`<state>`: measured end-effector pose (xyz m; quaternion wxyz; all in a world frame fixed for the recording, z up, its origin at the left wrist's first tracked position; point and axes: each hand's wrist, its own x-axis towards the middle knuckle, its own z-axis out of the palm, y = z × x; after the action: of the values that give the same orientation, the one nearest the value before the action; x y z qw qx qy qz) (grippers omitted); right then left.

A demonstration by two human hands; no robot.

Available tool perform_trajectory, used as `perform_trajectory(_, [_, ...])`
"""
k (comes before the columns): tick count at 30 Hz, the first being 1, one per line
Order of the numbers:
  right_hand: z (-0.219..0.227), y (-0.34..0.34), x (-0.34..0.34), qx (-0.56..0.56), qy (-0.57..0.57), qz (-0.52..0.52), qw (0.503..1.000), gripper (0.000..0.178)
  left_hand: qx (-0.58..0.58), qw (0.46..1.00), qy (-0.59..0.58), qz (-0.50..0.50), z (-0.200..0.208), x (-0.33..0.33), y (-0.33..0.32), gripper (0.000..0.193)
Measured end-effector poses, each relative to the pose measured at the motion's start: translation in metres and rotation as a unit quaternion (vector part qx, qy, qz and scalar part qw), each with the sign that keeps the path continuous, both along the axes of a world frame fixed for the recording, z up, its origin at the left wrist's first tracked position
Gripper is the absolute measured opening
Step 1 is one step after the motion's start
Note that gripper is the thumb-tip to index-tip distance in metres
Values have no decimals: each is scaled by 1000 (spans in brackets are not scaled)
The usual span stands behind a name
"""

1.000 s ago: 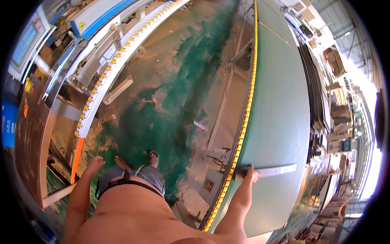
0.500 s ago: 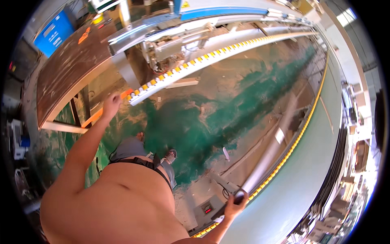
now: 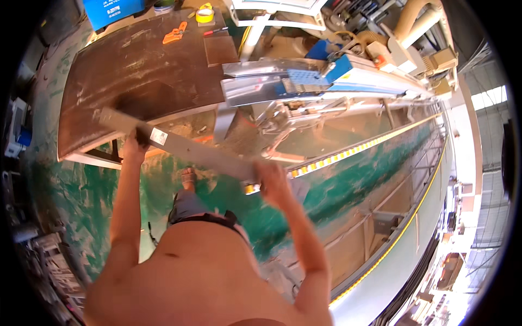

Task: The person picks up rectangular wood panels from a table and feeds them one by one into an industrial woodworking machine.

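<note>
A long, narrow grey board point(image 3: 201, 155) with a white label on its face is held across the front of my body, smeared by motion. My left hand point(image 3: 136, 148) is closed on its lower edge close to the label. My right hand point(image 3: 272, 182) grips the board's right end, its fingers blurred. The board's left end reaches over the front edge of a brown-topped table point(image 3: 136, 68). Below my right hand lies the near end of a rail with yellow and white rollers point(image 3: 326, 161).
An orange hand tool point(image 3: 174, 33), a yellow tape roll point(image 3: 205, 13) and a red pen point(image 3: 216, 31) lie on the table. A long machine with a blue guard point(image 3: 340, 69) stands beyond. At right, a pale surface edged with yellow rollers point(image 3: 391, 245) curves along the green floor point(image 3: 348, 187).
The labelled board has come from beside the right-hand roller edge to in front of me. My right hand swung leftward with it, and my left hand, empty before, now holds it. The view turned left.
</note>
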<state>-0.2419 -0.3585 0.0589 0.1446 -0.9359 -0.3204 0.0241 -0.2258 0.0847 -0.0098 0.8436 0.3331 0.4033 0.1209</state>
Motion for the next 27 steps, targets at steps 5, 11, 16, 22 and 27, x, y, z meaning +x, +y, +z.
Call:
perform_trajectory(5, [-11, 80, 163, -198, -25, 45, 979, 71, -43, 995, 16, -87, -33, -37, 67, 31])
perform_trajectory(11, [-37, 115, 258, -227, -12, -11, 974, 67, 83, 969, 69, -222, -9, -5, 60, 30])
perform_trajectory(16, [-80, 76, 282, -30, -102, -237, 966, 50, 574, 762, 76, -292, -9, 20, 69, 42])
perform_trajectory(22, [-84, 90, 283, 583, 329, -415, 617, 61, 773, 524, 59, -353, 30, 68, 75, 80])
perform_trajectory(27, [-71, 106, 275, 638, 352, -352, 587, 71, 732, 528, 91, -422, 35, 80, 82, 78])
